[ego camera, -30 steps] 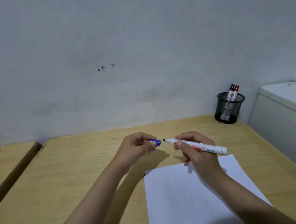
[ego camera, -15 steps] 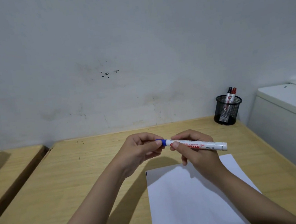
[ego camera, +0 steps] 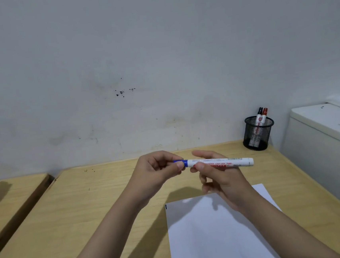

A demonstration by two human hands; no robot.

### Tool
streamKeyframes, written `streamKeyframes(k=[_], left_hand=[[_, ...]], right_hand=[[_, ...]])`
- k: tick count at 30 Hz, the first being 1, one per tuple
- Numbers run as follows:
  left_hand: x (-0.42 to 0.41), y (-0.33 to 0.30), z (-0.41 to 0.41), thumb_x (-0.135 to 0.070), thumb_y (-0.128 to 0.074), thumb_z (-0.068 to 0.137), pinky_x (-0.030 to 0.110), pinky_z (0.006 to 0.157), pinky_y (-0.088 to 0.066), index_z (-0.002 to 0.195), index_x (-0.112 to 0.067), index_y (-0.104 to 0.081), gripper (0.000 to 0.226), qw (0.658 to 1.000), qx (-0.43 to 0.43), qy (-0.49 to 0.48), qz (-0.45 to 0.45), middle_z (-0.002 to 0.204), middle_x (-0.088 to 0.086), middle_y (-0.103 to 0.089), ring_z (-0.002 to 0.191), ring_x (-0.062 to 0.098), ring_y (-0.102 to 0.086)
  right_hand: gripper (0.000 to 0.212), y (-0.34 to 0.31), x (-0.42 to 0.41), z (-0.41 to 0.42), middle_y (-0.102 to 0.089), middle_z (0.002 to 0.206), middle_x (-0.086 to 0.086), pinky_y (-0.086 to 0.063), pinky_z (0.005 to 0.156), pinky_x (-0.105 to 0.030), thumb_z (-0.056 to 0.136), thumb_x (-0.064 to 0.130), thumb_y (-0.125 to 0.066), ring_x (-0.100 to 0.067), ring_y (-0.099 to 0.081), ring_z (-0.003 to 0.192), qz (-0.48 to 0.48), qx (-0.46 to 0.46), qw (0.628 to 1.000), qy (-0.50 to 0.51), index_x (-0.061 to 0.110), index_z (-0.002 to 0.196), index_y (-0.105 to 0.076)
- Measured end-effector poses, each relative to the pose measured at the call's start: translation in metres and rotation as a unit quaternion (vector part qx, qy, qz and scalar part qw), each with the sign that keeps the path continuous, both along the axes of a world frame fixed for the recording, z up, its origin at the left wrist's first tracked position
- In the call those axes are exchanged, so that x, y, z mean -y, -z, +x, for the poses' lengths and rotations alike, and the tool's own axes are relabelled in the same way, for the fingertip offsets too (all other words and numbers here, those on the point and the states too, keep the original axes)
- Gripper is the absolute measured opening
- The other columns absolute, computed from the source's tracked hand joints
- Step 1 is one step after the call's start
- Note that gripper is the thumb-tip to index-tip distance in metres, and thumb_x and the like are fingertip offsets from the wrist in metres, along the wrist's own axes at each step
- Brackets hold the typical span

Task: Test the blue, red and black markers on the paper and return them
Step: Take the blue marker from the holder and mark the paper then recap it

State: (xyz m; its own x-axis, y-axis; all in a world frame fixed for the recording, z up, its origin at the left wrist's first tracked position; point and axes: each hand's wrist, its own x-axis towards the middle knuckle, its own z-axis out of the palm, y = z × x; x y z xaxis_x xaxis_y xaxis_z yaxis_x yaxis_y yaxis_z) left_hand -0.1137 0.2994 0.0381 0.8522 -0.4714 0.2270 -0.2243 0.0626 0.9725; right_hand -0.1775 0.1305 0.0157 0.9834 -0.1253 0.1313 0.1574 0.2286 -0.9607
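Observation:
I hold the blue marker (ego camera: 220,162) level above the desk, its white barrel pointing right. My right hand (ego camera: 219,176) grips the barrel near the middle. My left hand (ego camera: 158,169) pinches the blue cap (ego camera: 181,162), which sits on the marker's left end. The white paper (ego camera: 216,234) lies on the desk below my right hand, with a small dark mark at its top left corner. The red marker (ego camera: 264,115) and the black marker (ego camera: 259,114) stand in the black mesh pen cup (ego camera: 258,134) at the back right.
The wooden desk (ego camera: 89,209) meets a white wall at the back. A second desk (ego camera: 9,198) stands to the left across a narrow gap. A white appliance (ego camera: 327,134) borders the desk's right edge.
The cap, held apart from the bare tip one second ago, is now on the marker's end. Both hands have come together and the marker is more level.

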Motion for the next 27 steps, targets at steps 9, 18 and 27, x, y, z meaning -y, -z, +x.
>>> streamKeyframes(k=[9,18,27], left_hand=[[0.037,-0.019,0.024,-0.014,-0.073,0.075,0.013,0.043,-0.033,0.074,-0.003,-0.07,0.011,0.986,0.076,-0.12,0.092,0.059,0.004,-0.057,0.047,0.007,-0.045],[0.106,-0.032,0.039,-0.026,-0.077,0.073,0.027,0.064,-0.045,0.083,-0.011,-0.071,0.019,0.994,0.078,-0.049,0.055,0.071,0.007,-0.065,0.065,0.013,-0.057],[0.225,0.0,0.09,-0.036,-0.068,0.078,0.025,0.088,-0.045,0.111,-0.015,-0.062,0.039,0.974,0.169,-0.069,0.133,0.115,-0.001,-0.063,0.106,0.013,-0.058]], right_hand=[[0.019,-0.012,0.038,0.011,-0.068,0.077,0.009,-0.049,0.06,-0.017,0.067,0.015,-0.082,-0.006,-0.059,0.065,-0.28,0.079,0.934,0.206,0.022,0.079,-0.069],[0.044,-0.015,0.087,0.032,-0.071,0.077,0.007,-0.054,0.074,-0.024,0.075,0.011,-0.074,-0.008,-0.068,0.073,-0.392,0.159,0.879,0.221,0.033,0.11,-0.061],[0.053,-0.068,0.221,0.067,-0.065,0.081,-0.007,-0.051,0.057,-0.009,0.08,0.008,-0.068,-0.012,-0.065,0.058,-0.358,0.161,0.804,0.447,0.029,0.124,-0.048]])
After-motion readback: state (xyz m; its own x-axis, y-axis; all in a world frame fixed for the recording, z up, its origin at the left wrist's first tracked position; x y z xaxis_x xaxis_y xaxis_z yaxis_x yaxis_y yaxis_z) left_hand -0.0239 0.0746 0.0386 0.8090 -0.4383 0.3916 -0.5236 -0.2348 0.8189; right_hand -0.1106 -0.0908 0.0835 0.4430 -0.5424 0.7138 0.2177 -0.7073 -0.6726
